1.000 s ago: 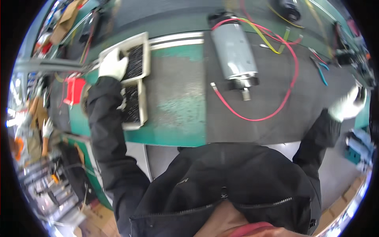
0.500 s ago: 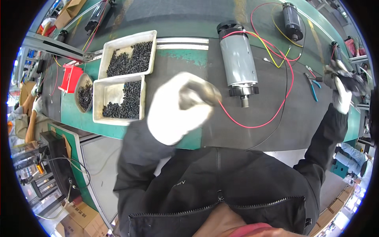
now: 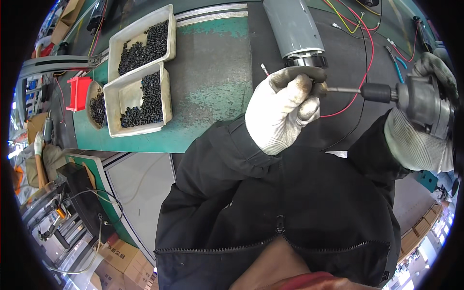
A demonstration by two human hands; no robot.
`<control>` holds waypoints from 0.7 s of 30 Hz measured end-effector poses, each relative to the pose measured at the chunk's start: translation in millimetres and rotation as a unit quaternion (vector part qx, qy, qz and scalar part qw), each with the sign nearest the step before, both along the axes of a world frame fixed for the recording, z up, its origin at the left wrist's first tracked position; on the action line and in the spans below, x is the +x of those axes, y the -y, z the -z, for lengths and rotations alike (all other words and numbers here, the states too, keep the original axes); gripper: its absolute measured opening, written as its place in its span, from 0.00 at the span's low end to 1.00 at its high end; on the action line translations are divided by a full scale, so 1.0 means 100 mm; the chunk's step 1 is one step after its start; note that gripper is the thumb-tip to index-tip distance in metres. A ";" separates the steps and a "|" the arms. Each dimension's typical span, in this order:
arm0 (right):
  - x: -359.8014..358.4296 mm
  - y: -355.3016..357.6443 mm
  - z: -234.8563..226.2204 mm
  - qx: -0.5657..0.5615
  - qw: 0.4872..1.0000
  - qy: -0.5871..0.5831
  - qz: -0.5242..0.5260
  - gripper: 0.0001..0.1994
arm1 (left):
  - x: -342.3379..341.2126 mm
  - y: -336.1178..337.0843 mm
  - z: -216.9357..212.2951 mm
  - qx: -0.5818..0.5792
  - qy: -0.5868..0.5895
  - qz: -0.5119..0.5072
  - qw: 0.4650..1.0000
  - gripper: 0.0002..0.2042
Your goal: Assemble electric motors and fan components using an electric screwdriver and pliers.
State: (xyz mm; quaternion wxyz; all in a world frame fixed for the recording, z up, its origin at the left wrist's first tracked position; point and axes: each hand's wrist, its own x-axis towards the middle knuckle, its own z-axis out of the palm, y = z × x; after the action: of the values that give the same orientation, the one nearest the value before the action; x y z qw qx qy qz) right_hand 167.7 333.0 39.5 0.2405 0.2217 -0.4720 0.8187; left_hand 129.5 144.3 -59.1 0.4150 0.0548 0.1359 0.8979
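Note:
My left hand (image 3: 282, 108), in a white glove with darkened fingertips, is closed in a pinch just below the lower end of a grey cylindrical motor (image 3: 296, 31). What it pinches is hidden by the fingers. A thin bit from a power screwdriver (image 3: 418, 99) meets those fingertips from the right. Gloved as well, my right hand (image 3: 418, 137) is wrapped round the tool's body at the right edge. A red wire (image 3: 355, 104) curves down beside the motor and passes behind my left hand; a wire end with a metal terminal (image 3: 264, 68) shows above the knuckles.
Two white trays (image 3: 169, 92) of small black parts stand on the left, beside a round bowl (image 3: 98, 123) and a red bin (image 3: 79, 94). Blue-handled pliers (image 3: 400, 72) lie right of the motor. Another person's gloved hand (image 3: 38, 143) shows at far left.
My right hand has brought the power screwdriver in from the right toward the motor. My left hand has moved right, to the bit's tip. The view has shifted, so the motor appears higher.

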 end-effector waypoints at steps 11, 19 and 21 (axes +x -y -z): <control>0.11 0.09 0.22 -0.004 0.998 0.035 0.045 0.21 | 0.19 -0.03 -0.09 -0.058 0.071 -0.018 0.996 0.16; 0.14 0.02 0.30 -0.015 0.997 0.051 0.056 0.20 | 0.22 -0.14 -0.02 -0.055 0.117 -0.007 0.992 0.17; 0.13 -0.01 0.32 -0.015 0.997 0.058 0.046 0.20 | 0.25 -0.15 0.00 -0.074 0.107 -0.007 0.992 0.17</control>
State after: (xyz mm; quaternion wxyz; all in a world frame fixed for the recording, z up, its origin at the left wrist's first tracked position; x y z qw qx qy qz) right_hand 180.9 334.1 7.2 0.2533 0.1480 -0.4821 0.8255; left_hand 154.2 159.4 -59.1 0.4233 -0.0731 0.1569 0.8893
